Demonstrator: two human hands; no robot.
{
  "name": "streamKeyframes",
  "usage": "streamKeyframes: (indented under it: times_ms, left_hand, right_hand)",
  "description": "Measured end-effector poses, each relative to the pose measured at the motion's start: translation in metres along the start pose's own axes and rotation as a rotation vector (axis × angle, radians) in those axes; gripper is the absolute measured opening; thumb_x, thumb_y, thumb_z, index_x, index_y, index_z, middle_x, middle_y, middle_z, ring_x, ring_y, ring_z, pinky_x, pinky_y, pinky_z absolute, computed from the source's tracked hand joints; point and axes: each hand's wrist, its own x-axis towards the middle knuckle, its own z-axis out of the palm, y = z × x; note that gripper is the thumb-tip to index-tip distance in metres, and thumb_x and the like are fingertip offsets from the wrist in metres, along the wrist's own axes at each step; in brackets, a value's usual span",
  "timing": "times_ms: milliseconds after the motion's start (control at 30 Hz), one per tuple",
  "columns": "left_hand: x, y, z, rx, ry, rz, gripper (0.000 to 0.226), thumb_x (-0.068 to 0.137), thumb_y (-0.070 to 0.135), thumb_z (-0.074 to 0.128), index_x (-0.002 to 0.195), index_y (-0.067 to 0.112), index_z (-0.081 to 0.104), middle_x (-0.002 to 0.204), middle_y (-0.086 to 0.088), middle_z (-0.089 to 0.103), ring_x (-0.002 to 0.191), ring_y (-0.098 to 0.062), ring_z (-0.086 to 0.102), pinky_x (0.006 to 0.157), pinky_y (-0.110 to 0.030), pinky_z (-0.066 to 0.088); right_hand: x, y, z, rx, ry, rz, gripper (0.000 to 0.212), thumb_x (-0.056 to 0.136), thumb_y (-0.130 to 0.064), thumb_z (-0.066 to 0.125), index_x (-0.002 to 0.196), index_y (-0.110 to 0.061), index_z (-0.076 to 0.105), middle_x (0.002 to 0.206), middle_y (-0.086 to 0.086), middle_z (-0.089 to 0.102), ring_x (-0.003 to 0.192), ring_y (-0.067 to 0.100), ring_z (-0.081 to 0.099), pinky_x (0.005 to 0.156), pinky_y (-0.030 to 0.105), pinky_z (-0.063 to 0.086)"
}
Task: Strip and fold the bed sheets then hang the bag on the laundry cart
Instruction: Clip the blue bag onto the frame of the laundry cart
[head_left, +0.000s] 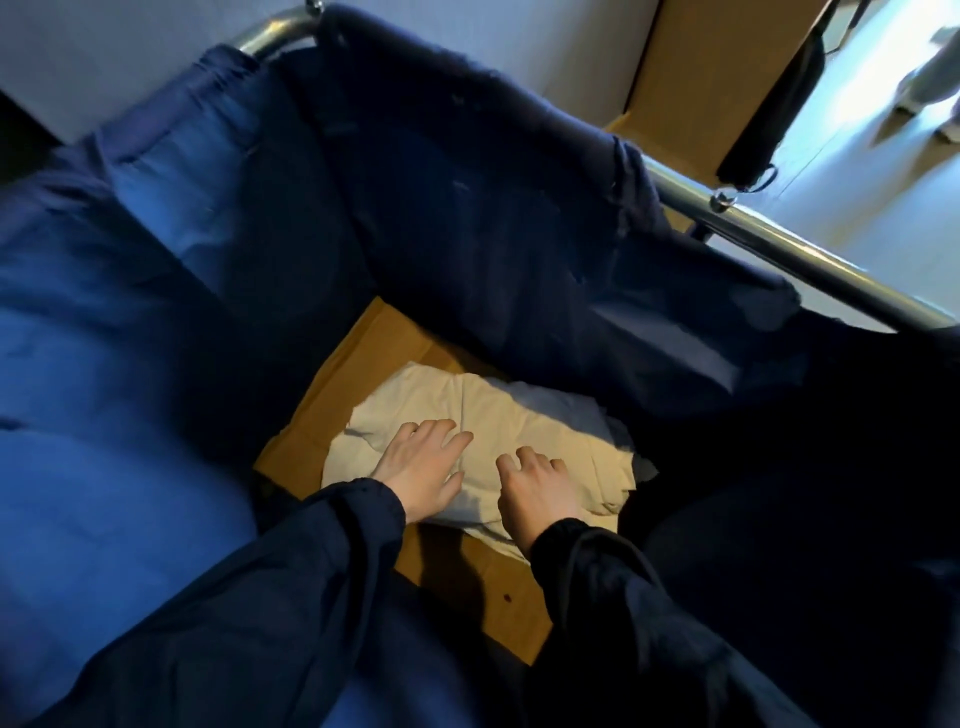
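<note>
A folded cream sheet (519, 415) lies at the bottom of the dark blue laundry bag (467, 208), on a brown cardboard base (337, 384). The bag hangs from the cart's chrome frame (779, 249). Both arms, in dark sleeves, reach down into the bag. My left hand (423, 467) lies flat on the sheet with fingers spread. My right hand (540, 488) rests on the sheet just to the right, fingers bent at the tips and pressing the cloth. A pale blue cloth (556, 405) shows under the sheet's far right edge.
A cardboard box (717, 78) stands beyond the cart at the upper right. A black strap with a metal ring (769, 130) hangs over it. Pale floor (883, 156) lies to the right of the frame, and a white wall (104, 62) behind.
</note>
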Motion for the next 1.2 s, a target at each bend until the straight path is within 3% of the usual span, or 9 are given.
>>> streamKeyframes:
  times_ms: [133,367,533,667,867,1033,1200]
  left_hand:
    - [-0.02,0.029,-0.024,-0.038,0.024,-0.062,0.049,0.077,0.032,0.059,0.122,0.013,0.061,0.113,-0.013,0.063,0.102,-0.03,0.061,0.084,-0.042,0.049]
    - [-0.073,0.095,-0.072,-0.112,0.133,-0.235,0.044,0.082,0.03,0.056,0.123,0.015,0.06,0.11,-0.009,0.062,0.101,-0.029,0.06,0.088,-0.04,0.044]
    - [-0.113,0.133,-0.103,-0.171,0.168,-0.344,0.047,0.092,0.031,0.05,0.137,0.019,0.048,0.134,-0.005,0.052,0.121,-0.025,0.049,0.101,-0.034,0.032]
    - [-0.144,0.156,-0.122,-0.202,0.16,-0.388,0.045,0.095,0.033,0.047,0.137,0.02,0.046,0.131,-0.004,0.052,0.12,-0.023,0.048,0.1,-0.036,0.032]
    - [-0.194,0.198,-0.13,-0.29,0.199,-0.397,0.058,0.082,0.043,0.033,0.131,0.019,0.053,0.126,-0.004,0.056,0.116,-0.024,0.052,0.097,-0.035,0.036]
    - [-0.224,0.238,-0.129,-0.325,0.239,-0.339,0.04,0.093,0.032,0.051,0.131,0.018,0.053,0.13,-0.003,0.054,0.119,-0.023,0.05,0.1,-0.034,0.036]
    - [-0.239,0.281,-0.127,-0.329,0.234,-0.267,0.039,0.092,0.031,0.052,0.129,0.018,0.054,0.125,-0.004,0.056,0.115,-0.025,0.051,0.097,-0.036,0.038]
  right_hand:
    - [-0.032,0.005,-0.018,0.026,-0.013,0.018,0.027,0.09,-0.014,0.045,0.116,-0.013,0.051,0.117,0.012,0.055,0.108,0.031,0.053,0.088,0.039,0.039]
    - [-0.088,0.013,-0.065,0.023,0.02,-0.069,0.029,0.092,-0.023,0.048,0.119,-0.014,0.049,0.117,0.01,0.056,0.107,0.03,0.054,0.088,0.039,0.04]
    - [-0.131,0.019,-0.099,0.031,0.029,-0.108,0.031,0.092,-0.022,0.048,0.122,-0.014,0.048,0.121,0.01,0.055,0.11,0.03,0.054,0.092,0.039,0.04]
    - [-0.169,0.015,-0.111,0.047,0.042,-0.114,0.034,0.093,-0.024,0.049,0.125,-0.016,0.047,0.121,0.009,0.056,0.109,0.029,0.055,0.09,0.038,0.041]
    - [-0.231,0.012,-0.118,0.111,0.052,-0.106,0.037,0.094,-0.028,0.047,0.13,-0.019,0.048,0.124,0.008,0.056,0.108,0.031,0.056,0.088,0.037,0.043]
    - [-0.286,0.016,-0.122,0.094,0.115,-0.099,0.037,0.094,-0.029,0.049,0.13,-0.018,0.05,0.121,0.008,0.057,0.108,0.031,0.056,0.091,0.037,0.04]
    - [-0.334,0.03,-0.118,0.127,0.149,-0.047,0.036,0.094,-0.029,0.049,0.129,-0.019,0.051,0.124,0.007,0.056,0.11,0.032,0.055,0.089,0.037,0.04]
